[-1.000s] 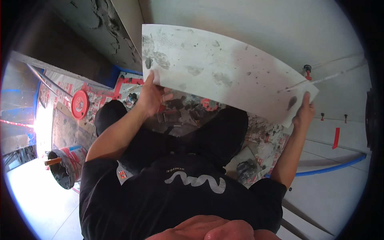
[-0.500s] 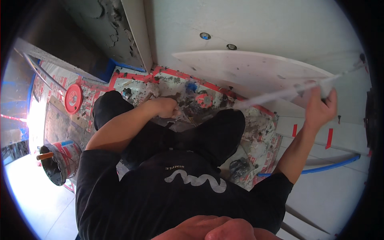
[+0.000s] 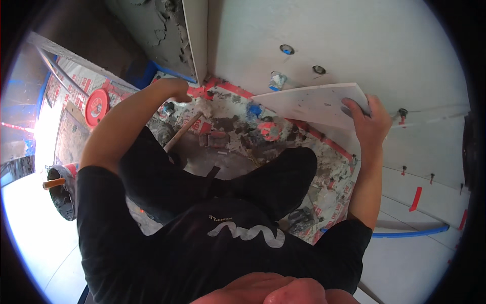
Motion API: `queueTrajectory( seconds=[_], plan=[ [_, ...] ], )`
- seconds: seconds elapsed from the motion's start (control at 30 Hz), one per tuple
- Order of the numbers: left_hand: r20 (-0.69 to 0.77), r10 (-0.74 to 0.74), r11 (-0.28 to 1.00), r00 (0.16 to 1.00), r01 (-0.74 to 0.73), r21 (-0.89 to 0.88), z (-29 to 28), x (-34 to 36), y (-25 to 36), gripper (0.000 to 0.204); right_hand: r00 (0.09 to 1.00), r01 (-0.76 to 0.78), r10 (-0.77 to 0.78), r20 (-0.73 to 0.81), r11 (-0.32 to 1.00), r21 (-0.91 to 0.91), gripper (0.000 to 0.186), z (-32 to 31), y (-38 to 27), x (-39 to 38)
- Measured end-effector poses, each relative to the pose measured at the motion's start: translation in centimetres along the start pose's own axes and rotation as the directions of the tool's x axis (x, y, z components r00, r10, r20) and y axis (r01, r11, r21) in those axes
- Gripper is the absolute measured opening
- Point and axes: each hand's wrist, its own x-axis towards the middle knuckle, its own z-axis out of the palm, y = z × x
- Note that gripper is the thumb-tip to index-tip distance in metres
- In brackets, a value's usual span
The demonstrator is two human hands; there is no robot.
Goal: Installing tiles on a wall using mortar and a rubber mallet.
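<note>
My right hand (image 3: 368, 117) grips the right end of a pale tile (image 3: 309, 104), thumb on its near face and fingers behind. The tile stands on edge along the back wall, tilted, with grey specks on its face. Its left end points toward the wall corner. My left hand (image 3: 177, 90) is stretched out near that corner, above the littered floor; its fingers point down and are mostly hidden. Below it lies a mallet with a wooden handle (image 3: 183, 131) and a whitish head (image 3: 204, 108), apart from the hand.
A red disc (image 3: 97, 107) and a dirty bucket (image 3: 62, 195) with an orange handle stand at left. On the mortar-spattered floor covering lie a red round piece (image 3: 269, 131) and a blue piece (image 3: 254, 110). A blue-capped stub (image 3: 277, 81) and pipe openings (image 3: 287, 49) sit on the wall.
My right hand has moved left and down with the tile's end. My left hand has gone from above my lap up and left toward the corner, uncovering the mallet.
</note>
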Motion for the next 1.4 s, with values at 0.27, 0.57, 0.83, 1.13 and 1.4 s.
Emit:
queueTrajectory(
  seconds=[0.27,0.57,0.83,1.13,1.4],
  plan=[
    [0.053,-0.262,0.922,0.964,0.266,-0.281,21.8,13.5,-6.7,0.046,0.995,0.084,-0.085,0.051,0.996,0.023,0.038,5.9,1.0,-0.5],
    [-0.003,-0.387,0.78,0.922,0.326,-0.534,29.3,13.8,-2.6,0.043,0.993,-0.115,0.12,-0.006,0.964,0.239,0.032,6.4,1.0,-1.3],
    [-0.027,-0.348,0.899,0.937,0.326,-0.294,16.6,10.0,0.8,0.032,0.968,0.129,-0.154,-0.2,0.982,-0.136,0.038,7.3,5.0,-3.1],
    [-0.086,0.023,1.0,0.996,-0.023,-0.003,3.4,-0.1,-0.2,0.032,0.933,0.066,-0.101,-0.346,0.992,-0.11,0.029,8.6,1.6,-3.4],
    [-0.744,0.077,0.874,0.664,-0.404,-0.271,0.5,-11.3,7.1,0.035,0.85,-0.524,0.119,0.512,0.269,0.808,0.022,16.6,-13.3,-15.2]
  ],
)
